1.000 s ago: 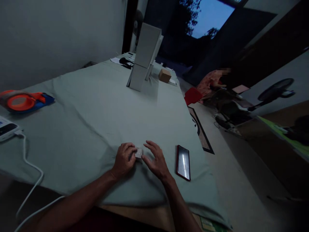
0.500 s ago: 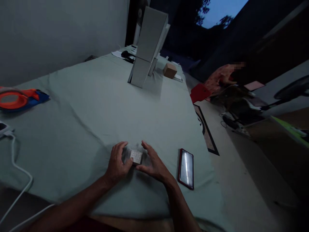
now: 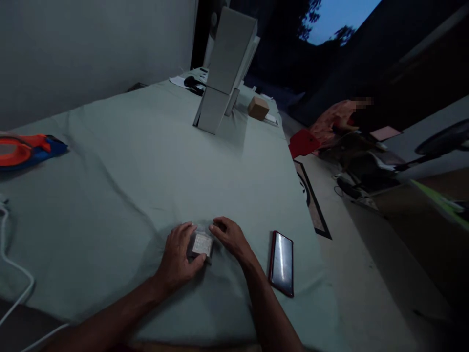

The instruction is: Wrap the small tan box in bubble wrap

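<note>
Head view, and the light is dim. Both hands are low on the near part of the table (image 3: 146, 161), closed in on one small pale block (image 3: 201, 243). The left hand (image 3: 176, 261) curls round the block's left side, thumb along the near edge, fingers bent over the far one, pinching it. The right hand (image 3: 230, 239) has its fingers bent, tips against the block's right edge; whether it grips or only steadies, I cannot tell.

By my reading the step in hand is fine work on the block itself, held down against the cloth between the two hands. Any next move calls for a firm left pinch and small, careful fingertip work from the right, since the block is little and the cloth under it is soft and creased.

The block looks squarish and flat, pale grey-white, with a faint grid on its top face. Detail beyond that is lost in the gloom.

Just right of the right hand a phone (image 3: 281, 263) lies flat, screen up. Far up the table stands a tall grey stand (image 3: 223, 73) with a small brown box (image 3: 258, 107) beside it. At the left edge are an orange tool (image 3: 22, 151) and a white cable (image 3: 10, 264).
</note>
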`<state>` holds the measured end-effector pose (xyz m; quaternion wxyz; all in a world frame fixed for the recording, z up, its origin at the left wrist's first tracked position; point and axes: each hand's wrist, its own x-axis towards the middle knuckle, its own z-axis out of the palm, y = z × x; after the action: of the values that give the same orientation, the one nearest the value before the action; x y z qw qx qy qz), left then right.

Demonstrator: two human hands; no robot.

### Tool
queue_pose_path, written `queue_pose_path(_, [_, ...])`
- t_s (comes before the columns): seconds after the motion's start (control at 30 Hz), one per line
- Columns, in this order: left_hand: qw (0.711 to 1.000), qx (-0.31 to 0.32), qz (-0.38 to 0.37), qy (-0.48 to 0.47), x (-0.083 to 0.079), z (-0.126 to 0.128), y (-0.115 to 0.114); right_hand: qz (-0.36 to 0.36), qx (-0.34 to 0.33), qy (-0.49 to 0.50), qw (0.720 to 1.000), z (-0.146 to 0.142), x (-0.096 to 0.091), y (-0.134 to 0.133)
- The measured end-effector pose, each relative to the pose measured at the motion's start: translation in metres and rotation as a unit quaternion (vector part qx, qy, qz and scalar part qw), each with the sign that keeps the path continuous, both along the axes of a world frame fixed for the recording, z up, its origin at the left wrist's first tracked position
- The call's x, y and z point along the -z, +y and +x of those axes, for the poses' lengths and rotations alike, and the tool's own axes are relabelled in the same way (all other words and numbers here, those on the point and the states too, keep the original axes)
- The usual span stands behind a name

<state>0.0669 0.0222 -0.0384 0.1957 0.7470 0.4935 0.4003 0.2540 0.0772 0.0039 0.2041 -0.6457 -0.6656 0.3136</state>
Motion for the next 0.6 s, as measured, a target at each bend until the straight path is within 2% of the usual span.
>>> queue_pose_path(0.2, [0.998,0.035,0.016,0.052,0.005,0.001,0.000,-0.003,-0.018,0.006,1.000,-0.014,0.005,0.004])
queue_pose_path(0.37, [0.997,0.043,0.031,0.052,0.005,-0.001,0.002,0.048,-0.007,0.027,0.998,-0.015,0.004,-0.006])
queue_pose_path(0.5, [0.997,0.036,0.053,0.032,-0.004,-0.002,0.002,0.074,0.022,0.112,0.991,-0.015,-0.004,-0.010])
queue_pose_path(0.6, [0.997,0.061,0.052,-0.001,-0.012,-0.002,0.001,0.088,0.062,0.187,0.977,-0.013,-0.012,-0.005])
